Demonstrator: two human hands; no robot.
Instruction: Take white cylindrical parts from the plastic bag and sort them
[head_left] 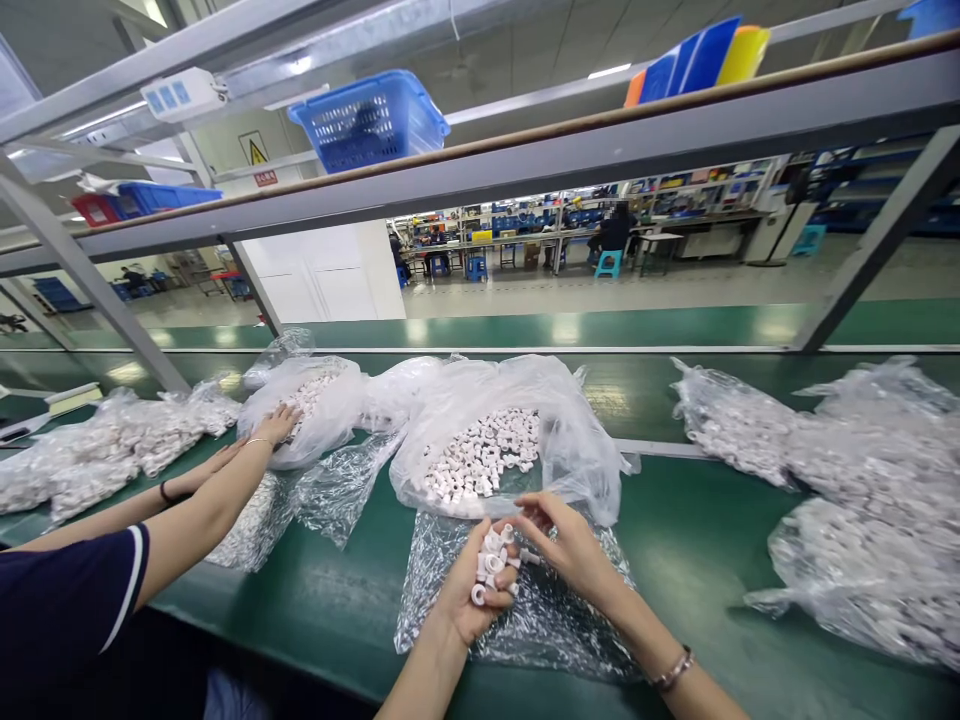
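Observation:
My left hand (480, 590) is cupped palm up, its fingers wrapped round a handful of small white ring-ended plastic fittings (493, 562). Beside it, my right hand (566, 545) reaches in with bent fingers; a white fitting shows at the lower fingers, partly hidden. Both hands are above a clear plastic bag (525, 630) lying flat on the green table. Just beyond them, an open translucent bag (581, 450) holds a heap of loose white fittings (484, 455).
At left, a co-worker's arms (217, 490) reach into another open bag (337, 400) of fittings. Filled clear bags (877, 500) lie at right, and more bags (112, 445) at far left. A shelf rail (525, 165) with a blue basket (367, 120) crosses above the green table (697, 580).

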